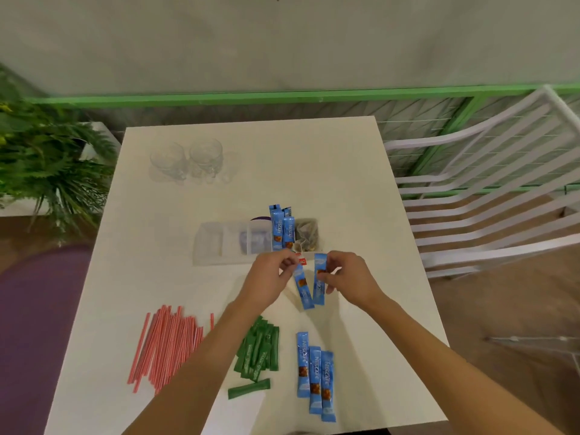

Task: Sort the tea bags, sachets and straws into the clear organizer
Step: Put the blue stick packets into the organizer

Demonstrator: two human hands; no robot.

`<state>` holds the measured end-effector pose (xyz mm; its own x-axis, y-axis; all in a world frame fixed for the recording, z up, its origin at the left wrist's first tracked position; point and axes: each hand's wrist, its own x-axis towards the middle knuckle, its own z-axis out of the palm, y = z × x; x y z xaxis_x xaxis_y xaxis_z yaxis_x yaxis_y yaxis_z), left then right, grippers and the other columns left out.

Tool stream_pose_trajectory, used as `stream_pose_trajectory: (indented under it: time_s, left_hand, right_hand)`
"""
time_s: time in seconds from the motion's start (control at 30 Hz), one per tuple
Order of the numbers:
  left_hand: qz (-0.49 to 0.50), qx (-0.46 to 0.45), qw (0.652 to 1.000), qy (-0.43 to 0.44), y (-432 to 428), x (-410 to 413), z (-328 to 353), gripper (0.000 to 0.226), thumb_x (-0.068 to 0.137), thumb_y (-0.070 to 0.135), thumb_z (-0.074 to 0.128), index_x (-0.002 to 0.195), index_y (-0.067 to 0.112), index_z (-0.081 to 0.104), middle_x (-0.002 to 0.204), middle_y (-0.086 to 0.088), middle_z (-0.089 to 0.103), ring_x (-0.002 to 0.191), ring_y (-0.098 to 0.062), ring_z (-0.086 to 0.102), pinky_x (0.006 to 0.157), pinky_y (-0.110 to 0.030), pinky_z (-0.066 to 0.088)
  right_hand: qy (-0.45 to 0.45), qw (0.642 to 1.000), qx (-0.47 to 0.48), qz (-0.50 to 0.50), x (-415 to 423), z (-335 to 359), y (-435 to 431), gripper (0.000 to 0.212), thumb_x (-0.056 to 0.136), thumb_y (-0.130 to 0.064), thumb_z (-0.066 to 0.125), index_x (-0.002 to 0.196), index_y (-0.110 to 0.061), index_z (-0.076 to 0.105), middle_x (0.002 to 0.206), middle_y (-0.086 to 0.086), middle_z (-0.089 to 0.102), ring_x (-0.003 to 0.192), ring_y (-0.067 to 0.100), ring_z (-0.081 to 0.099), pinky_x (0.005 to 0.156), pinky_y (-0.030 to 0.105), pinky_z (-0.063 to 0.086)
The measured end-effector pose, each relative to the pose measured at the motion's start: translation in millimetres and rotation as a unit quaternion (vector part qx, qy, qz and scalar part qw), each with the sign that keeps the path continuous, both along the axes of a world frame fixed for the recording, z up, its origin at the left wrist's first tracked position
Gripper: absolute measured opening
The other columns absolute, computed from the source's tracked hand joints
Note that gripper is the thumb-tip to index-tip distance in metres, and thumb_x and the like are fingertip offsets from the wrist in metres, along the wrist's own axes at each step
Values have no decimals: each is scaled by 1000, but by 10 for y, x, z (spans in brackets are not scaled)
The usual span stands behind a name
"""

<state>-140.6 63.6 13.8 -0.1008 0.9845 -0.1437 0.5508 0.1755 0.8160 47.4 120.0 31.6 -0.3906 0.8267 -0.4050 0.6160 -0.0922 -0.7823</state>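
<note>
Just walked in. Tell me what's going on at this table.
A person is sorting drink supplies into a clear organizer. Each hand holds one blue coffee sachet: the left hand one, the right hand the other, just in front of the organizer. Several blue sachets already stand in one compartment, tea bags in the next. Three blue sachets, green sachets and red straws lie unsorted on the table.
</note>
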Motion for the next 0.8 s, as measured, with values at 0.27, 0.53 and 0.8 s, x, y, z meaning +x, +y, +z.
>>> stream_pose_trajectory:
  time_s: [0.27,0.53,0.8]
  left_hand:
    - [20,46,999,14,315,-432,308,16,83,-5,65,89,9,70,84,0,70,76,-11,63,76,-11,48]
    - [48,57,997,16,590,-654,434,15,83,-2,66,87,12,71,83,3,71,73,-4,63,75,-12,49]
    - [54,61,996,22,729,-688,451,16,83,-3,64,88,10,71,81,3,70,75,-6,63,73,-5,45]
  right_hand:
    - [21,998,46,35,-434,255,423,15,84,-1,66,85,-15,71,70,1,69,47,4,62,52,13,44]
    - [4,996,80,32,-742,287,737,6,84,-8,69,81,-4,72,68,2,68,49,1,60,48,10,44]
    - [-10,994,108,32,-846,237,854,9,82,-8,68,89,-11,73,82,1,71,67,10,63,58,17,46]
